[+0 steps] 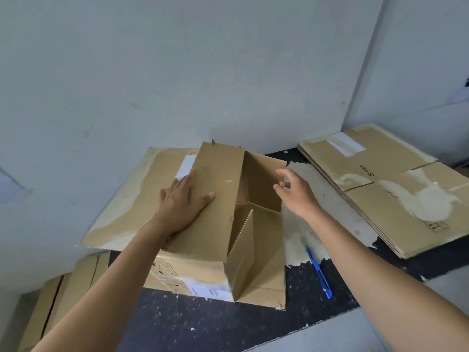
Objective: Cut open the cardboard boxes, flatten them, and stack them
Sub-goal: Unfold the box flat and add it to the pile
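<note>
Head view: at the centre of the frame a brown corrugated cardboard box (218, 224), already cut open along its top, sits on a dark speckled desk (203, 323). Its long top flap is folded out toward the left of the frame, and its right side stands open with inner flaps upright, so the hollow shows.

The left hand (181, 203) lies flat and spread on that long flap, fingers together, pressing down and gripping nothing. The right hand (294, 190), right of centre, is half open with thumb and forefinger curled toward each other. It hovers just beside the upright far flap and holds nothing that I can see.

A blue slim utility knife (319, 271) lies untouched on the desk at lower right of the box, beside torn pale paper. A stack of flattened brown cardboard sheets (390, 189) rests at the upper right of the frame, and more flat cardboard pieces (63, 301) lean at lower left.

The box looks empty and light, stiff along its panels but ready to hinge at the creases. I would take it by the free flap edges or opposite corners and push the walls sideways, one palm steadying it. The worn, peeling skin may tear if it is pulled hard.
</note>
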